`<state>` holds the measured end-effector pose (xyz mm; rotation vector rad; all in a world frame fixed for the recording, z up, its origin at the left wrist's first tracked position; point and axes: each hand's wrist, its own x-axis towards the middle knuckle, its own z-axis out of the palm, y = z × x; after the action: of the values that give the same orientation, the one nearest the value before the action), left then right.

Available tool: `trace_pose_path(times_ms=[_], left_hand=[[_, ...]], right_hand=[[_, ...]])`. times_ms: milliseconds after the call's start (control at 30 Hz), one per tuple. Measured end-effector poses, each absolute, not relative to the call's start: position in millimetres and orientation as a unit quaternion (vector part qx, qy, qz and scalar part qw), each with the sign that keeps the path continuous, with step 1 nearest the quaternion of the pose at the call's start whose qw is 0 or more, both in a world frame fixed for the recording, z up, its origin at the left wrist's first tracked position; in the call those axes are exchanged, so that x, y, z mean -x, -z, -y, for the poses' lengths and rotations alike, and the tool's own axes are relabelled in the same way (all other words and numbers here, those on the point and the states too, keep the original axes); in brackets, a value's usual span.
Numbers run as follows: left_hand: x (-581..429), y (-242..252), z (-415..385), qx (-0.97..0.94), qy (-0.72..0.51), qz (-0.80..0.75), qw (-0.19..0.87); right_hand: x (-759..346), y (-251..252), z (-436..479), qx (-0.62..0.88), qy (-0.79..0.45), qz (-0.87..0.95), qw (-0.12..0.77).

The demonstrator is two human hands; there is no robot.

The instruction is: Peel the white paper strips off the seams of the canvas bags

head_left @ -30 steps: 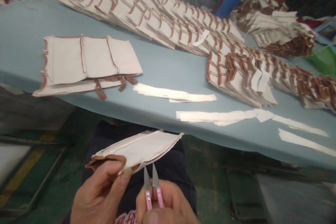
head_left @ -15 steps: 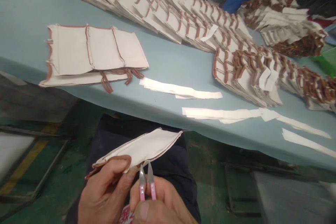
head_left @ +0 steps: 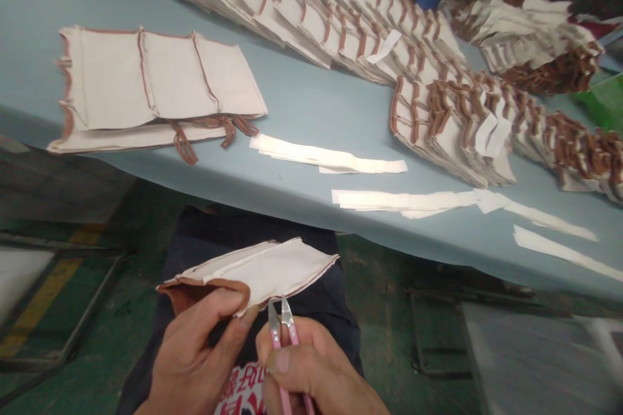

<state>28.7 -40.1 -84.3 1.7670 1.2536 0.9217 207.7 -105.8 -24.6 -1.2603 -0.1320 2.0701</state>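
Observation:
A small sewn fabric piece [head_left: 277,269], off-white with brown edging, is held over my lap. My left hand [head_left: 199,337] pinches its near left edge, where a brown fold [head_left: 185,295] shows. In my right hand [head_left: 311,363] is a pair of pink-handled thread snips [head_left: 282,331]. The two blades stand slightly apart, with their tips at the lower brown edge of the piece, just right of my left fingertips. Whether a thread lies between the blades I cannot tell.
On the blue-grey table [head_left: 302,94] lies a stack of cream panels with brown trim [head_left: 165,78]. Long overlapping rows of similar pieces [head_left: 272,3] run along the back. White strips [head_left: 331,155] lie near the front edge. A heap of fabric pieces [head_left: 530,39] is at the far right.
The snips have shifted slightly right along the lower edge of the piece. My left hand has tilted the piece, so its brown fold opens more. The whole view has moved a little.

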Motion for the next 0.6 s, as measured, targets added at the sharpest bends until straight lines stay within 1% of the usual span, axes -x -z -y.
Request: trace_pose_path(times_ms=[167,400,500,600], left_hand=[[-33.7,81.1,34.3,-0.732,-0.414,-0.432,0.325],[-30.1,86.1,37.5,-0.767,-0.403,-0.392,0.309],[-26.1,93.5,41.3,-0.779,-0.379,-0.382,0.321],[-23.0,102.6,49.4,-0.767,-0.366,-0.388,0.357]], right_hand=[[-212.3,27.5,110.6,0.46,-0.803,0.007,0.38],[-211.3,31.7,121.1,0.422,-0.811,-0.01,0.405],[-209.3,32.1,121.4,0.371,-0.83,-0.042,0.414],[-207.6,34.3,123.9,0.317,-0.841,-0.073,0.432]])
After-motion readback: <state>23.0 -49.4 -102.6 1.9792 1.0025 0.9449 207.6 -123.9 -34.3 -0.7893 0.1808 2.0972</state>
